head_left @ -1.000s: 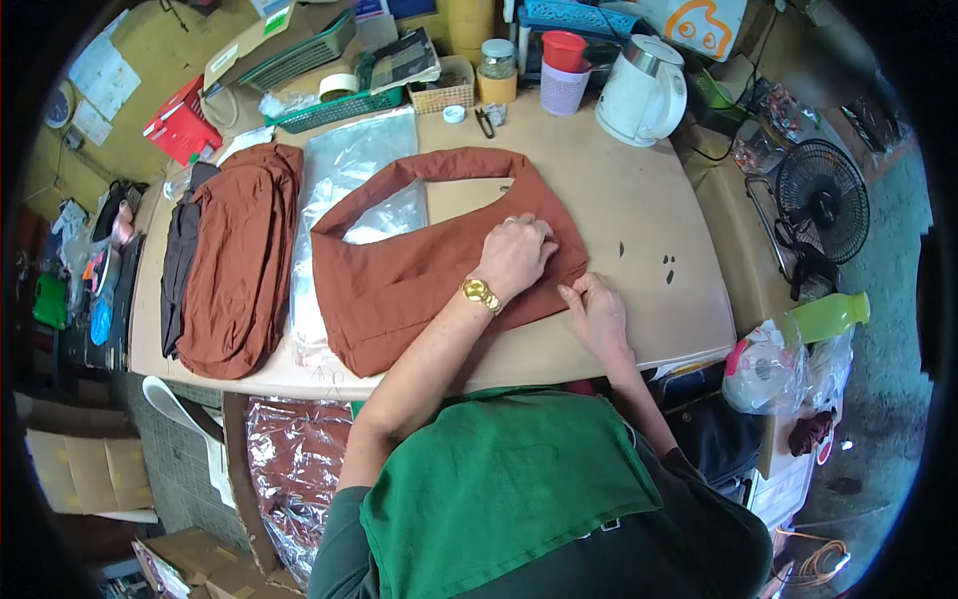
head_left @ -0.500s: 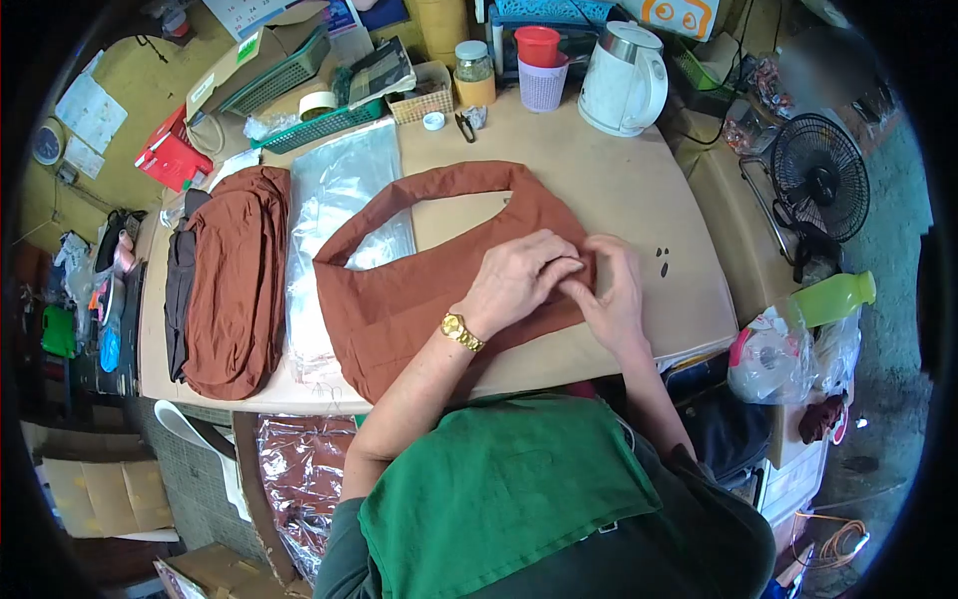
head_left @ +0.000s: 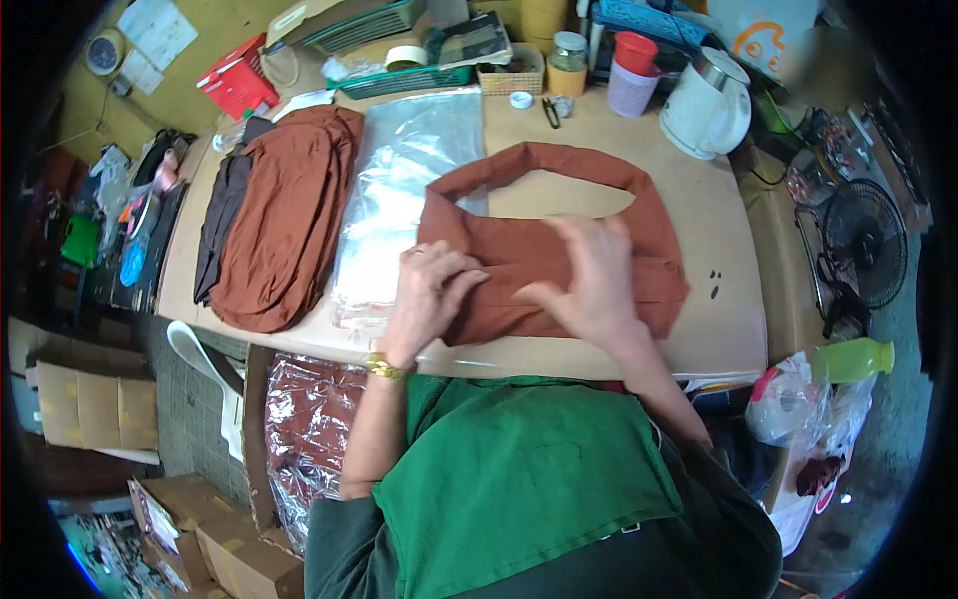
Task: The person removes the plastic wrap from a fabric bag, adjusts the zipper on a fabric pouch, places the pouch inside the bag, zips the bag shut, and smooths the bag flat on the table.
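Observation:
A rust-brown fabric shoulder bag (head_left: pixel 509 242) lies flat on the table, its wide strap looped away from me. At the bag's left side, my left hand (head_left: pixel 427 299) has its fingers curled and pinched on the fabric. My right hand (head_left: pixel 596 290) is over the right half of the bag, thumb and fingers spread apart and slightly blurred, holding nothing. To the left lie clear plastic sleeves (head_left: pixel 404 165) in a flat pile. Beyond them is a stack of rust-brown bags (head_left: pixel 289 220) with a dark one (head_left: pixel 225 220) along its left side.
Along the back edge stand a green basket (head_left: pixel 399 82), a wicker basket (head_left: pixel 512 80), a jar (head_left: pixel 569 65), a lilac cup (head_left: pixel 631 90) and a white kettle (head_left: pixel 705 105). Small black snips (head_left: pixel 551 113) lie before them. A fan (head_left: pixel 866 245) stands right. A carton of plastic-wrapped goods (head_left: pixel 314 429) sits below the table.
My hands were together at the bag's right end. Now they are apart: the left has moved to the bag's left side, and the right has opened over the bag. The camera view has shifted.

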